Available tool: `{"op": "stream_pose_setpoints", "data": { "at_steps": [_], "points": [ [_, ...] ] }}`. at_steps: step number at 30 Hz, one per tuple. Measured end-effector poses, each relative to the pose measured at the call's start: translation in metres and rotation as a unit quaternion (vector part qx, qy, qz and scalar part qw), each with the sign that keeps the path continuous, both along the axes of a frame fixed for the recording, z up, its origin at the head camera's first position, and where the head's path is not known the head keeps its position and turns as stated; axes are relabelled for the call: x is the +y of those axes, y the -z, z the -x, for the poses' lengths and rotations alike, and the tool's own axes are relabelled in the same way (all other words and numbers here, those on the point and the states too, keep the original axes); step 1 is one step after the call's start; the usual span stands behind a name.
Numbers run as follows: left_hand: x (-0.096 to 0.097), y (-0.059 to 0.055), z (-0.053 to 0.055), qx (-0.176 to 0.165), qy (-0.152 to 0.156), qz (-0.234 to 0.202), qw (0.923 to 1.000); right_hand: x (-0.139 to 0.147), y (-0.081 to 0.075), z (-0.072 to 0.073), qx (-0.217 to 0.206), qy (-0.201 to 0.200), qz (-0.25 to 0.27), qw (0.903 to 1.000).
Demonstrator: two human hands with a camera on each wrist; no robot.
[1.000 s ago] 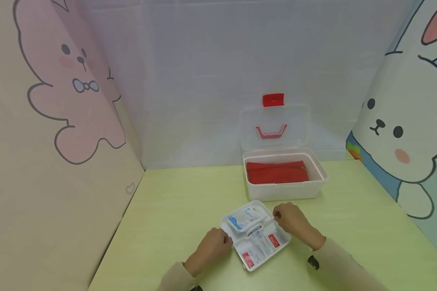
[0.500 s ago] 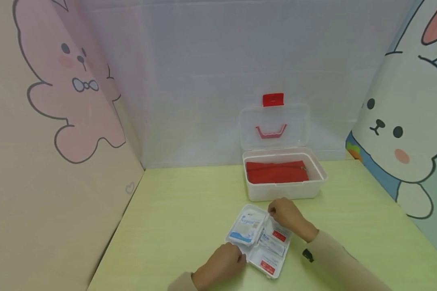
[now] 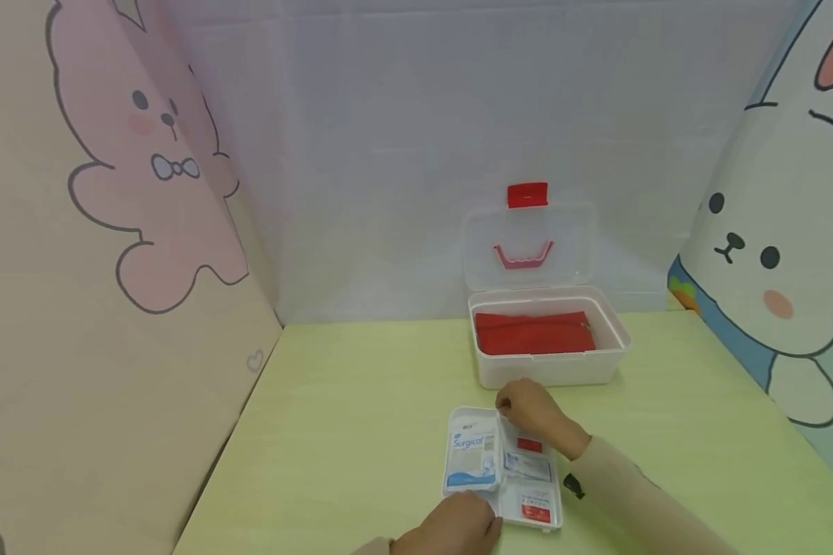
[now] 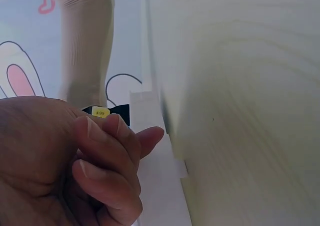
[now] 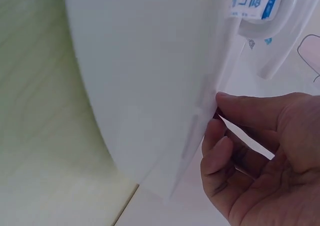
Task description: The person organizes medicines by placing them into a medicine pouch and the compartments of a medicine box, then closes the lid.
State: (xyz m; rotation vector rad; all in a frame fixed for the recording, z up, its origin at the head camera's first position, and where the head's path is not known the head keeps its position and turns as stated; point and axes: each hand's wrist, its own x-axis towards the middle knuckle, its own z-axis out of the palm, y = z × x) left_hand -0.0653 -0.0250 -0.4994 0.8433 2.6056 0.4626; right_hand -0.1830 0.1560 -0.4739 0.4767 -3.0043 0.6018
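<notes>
Lying open and flat on the table is a white plastic case (image 3: 505, 501) with two halves. Its left half holds a packet printed "Surgical" (image 3: 470, 453). In the right half are a blue-and-white packet (image 3: 527, 465) and red-and-white packets (image 3: 536, 510). My left hand (image 3: 458, 524) grips the case's near edge; in the left wrist view its curled fingers lie against the white side, the thumb mostly hidden. At the far edge my right hand (image 3: 533, 408) pinches the case, and the right wrist view shows thumb and forefinger meeting on the rim.
Behind the case stands a white storage box (image 3: 548, 374) with a red pouch (image 3: 536, 335) inside. Its clear lid (image 3: 482, 266), bearing a pink handle and red latch (image 3: 527, 195), is raised against the back curtain. Walls with cartoon animals border the yellow-green table (image 3: 361, 401).
Between both hands the case has turned counterclockwise and shifted slightly nearer. My left hand moved right and nearer; the right hand moved a little left. The head view shifted slightly.
</notes>
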Motion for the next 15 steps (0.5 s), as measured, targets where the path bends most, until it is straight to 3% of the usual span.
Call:
{"op": "stream_pose_setpoints", "data": {
  "at_steps": [6, 9, 12, 15],
  "points": [
    [0.002, -0.001, 0.0, -0.001, 0.019, -0.001, 0.9998, -0.004, 0.001, 0.004, -0.003, -0.002, 0.01, 0.9999],
    [0.001, -0.005, 0.001, 0.003, 0.014, -0.014, 0.9998, -0.001, -0.004, 0.003, -0.004, 0.002, 0.014, 0.9999],
    [-0.005, -0.014, 0.005, 0.042, 0.002, -0.052, 0.9978, 0.006, -0.013, -0.002, 0.005, 0.005, 0.016, 0.9999],
    [-0.019, -0.024, 0.014, 0.092, -0.019, -0.102, 0.9903, 0.017, -0.02, -0.011, 0.014, 0.009, 0.012, 0.9998]
  ]
}}
